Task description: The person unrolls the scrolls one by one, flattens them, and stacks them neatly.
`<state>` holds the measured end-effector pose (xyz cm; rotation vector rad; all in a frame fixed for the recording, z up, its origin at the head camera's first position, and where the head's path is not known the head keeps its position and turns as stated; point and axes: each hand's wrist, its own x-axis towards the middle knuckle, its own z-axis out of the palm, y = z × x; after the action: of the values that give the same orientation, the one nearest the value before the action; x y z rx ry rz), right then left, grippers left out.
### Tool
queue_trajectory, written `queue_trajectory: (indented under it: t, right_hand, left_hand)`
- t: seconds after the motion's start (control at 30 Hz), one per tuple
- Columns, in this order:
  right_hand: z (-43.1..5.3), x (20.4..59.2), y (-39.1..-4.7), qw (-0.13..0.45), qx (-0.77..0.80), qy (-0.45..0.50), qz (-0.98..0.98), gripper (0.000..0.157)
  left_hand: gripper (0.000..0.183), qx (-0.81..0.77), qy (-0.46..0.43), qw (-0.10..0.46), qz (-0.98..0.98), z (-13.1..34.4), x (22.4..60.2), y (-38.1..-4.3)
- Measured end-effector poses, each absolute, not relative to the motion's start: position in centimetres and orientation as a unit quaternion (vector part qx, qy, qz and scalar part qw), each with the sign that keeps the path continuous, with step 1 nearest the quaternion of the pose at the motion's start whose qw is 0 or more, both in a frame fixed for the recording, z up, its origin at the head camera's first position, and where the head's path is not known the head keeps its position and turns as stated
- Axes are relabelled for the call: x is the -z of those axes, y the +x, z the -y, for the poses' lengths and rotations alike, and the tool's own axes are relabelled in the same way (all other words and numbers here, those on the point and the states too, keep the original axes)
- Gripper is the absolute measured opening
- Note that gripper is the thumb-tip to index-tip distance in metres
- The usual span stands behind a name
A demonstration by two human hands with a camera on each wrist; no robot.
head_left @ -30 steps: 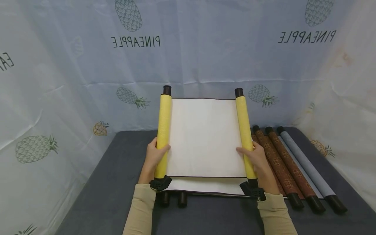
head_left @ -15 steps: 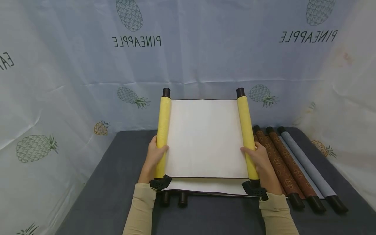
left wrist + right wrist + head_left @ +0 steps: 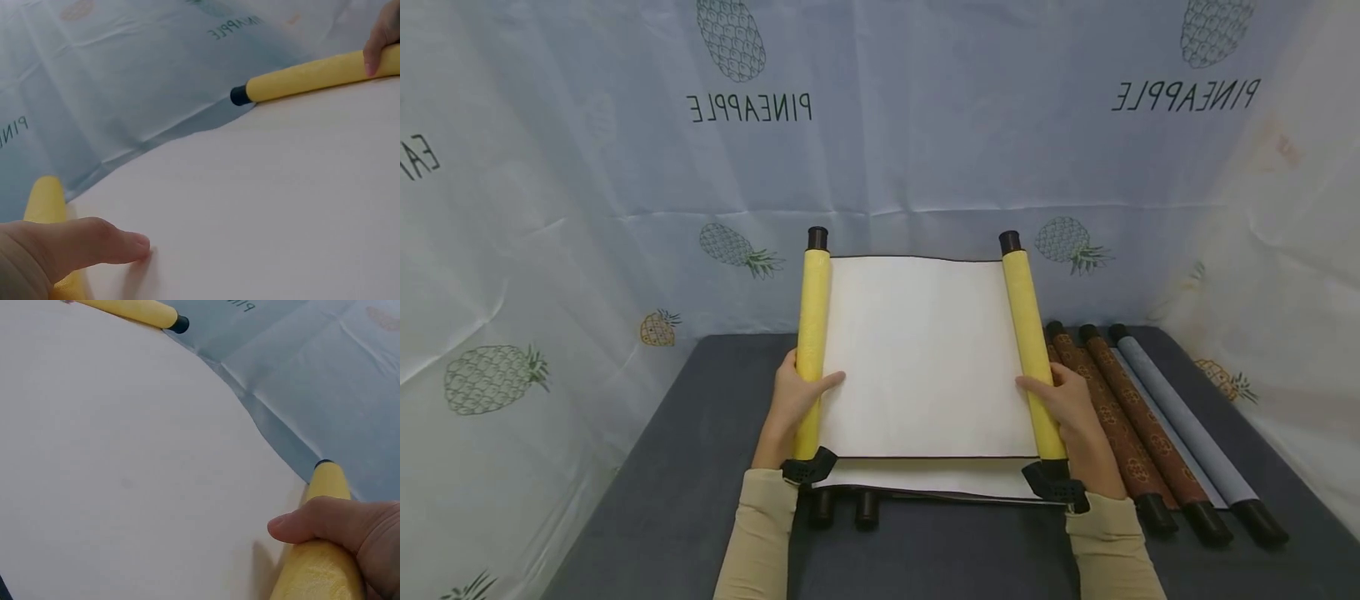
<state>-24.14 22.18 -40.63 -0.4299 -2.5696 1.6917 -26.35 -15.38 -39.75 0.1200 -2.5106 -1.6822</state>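
Note:
A yellow hanging scroll (image 3: 925, 358) with black roller knobs is held partly unrolled, its blank white sheet facing up. My left hand (image 3: 787, 404) grips the left roll (image 3: 815, 321), the thumb reaching over onto the sheet. Around the right roll (image 3: 1025, 321) my right hand (image 3: 1067, 404) is wrapped, its thumb lying across the yellow surface toward the paper. In the right wrist view the right thumb (image 3: 306, 522) crosses the roll, and the sheet's far edge curves in a wave. Most fingers of both hands are hidden behind the rolls.
Beneath the held scroll lies another white sheet (image 3: 925, 477) with a dark edge; two black roller ends (image 3: 867, 510) poke out in front. Brown patterned scrolls (image 3: 1138, 433) and a grey scroll (image 3: 1195, 429) lie on the dark table (image 3: 655, 500) at right. A pineapple-print curtain (image 3: 917, 150) stands behind.
The right roll has shifted slightly right and the left roll slightly left, widening the exposed sheet. Both roll tops have dipped a little. The left thumb now extends farther over the paper.

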Motion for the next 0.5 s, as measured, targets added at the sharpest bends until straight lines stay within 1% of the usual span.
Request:
queue_trajectory:
  t: [0.2, 0.5]
  right_hand:
    - [-22.53, 40.09, -23.81, -0.004, -0.535, -0.131, 0.835, 0.073]
    - [-22.62, 39.75, -23.65, -0.018, -0.538, -0.129, 0.833, 0.072]
  left_hand:
    - [0.080, 0.547, 0.046, 0.057, 0.834, 15.84, 39.68, -26.22]
    - [0.082, 0.542, 0.058, 0.063, 0.836, 16.35, 39.41, -26.20]
